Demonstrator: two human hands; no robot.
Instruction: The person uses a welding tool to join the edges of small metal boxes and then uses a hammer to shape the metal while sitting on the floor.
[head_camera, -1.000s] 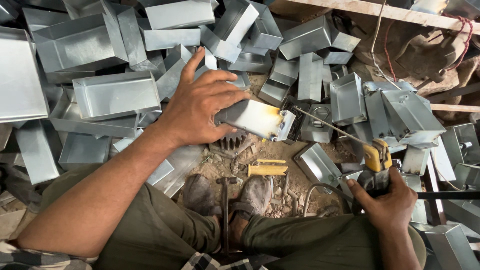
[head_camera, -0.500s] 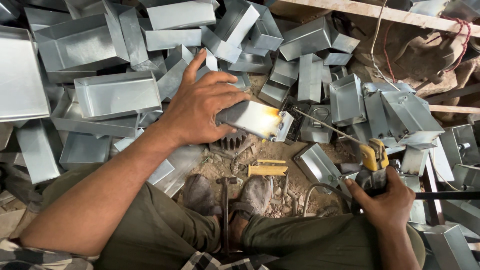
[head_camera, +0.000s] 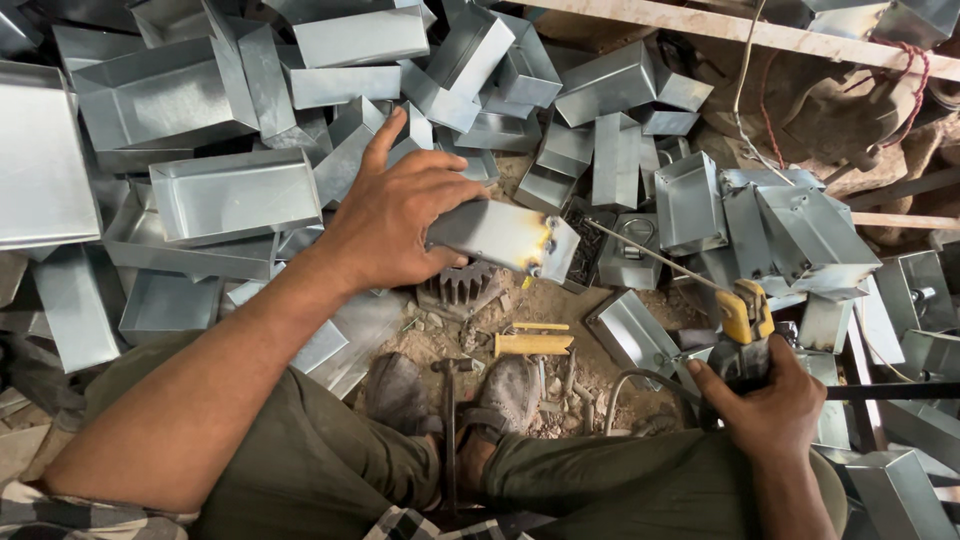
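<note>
- The dirt floor (head_camera: 560, 310) carries everything.
- Many grey sheet-metal boxes (head_camera: 235, 195) lie heaped over it, left, top and right.
- A toothed metal block (head_camera: 462, 288) lies near the middle.
- A yellow-handled tool (head_camera: 533, 343) lies beside small debris.

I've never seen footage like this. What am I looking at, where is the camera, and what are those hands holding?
There is no machine here: a person works with bare hands, and the single camera sits on their head, looking down. The left hand grips a small folded sheet-metal box with dark scorch marks at one corner. The right hand holds a yellow-handled electrode holder with a thin rod pointing toward that box. All around lie piles of similar grey metal boxes on a dirt floor, and the person's sandalled feet show below.
</note>
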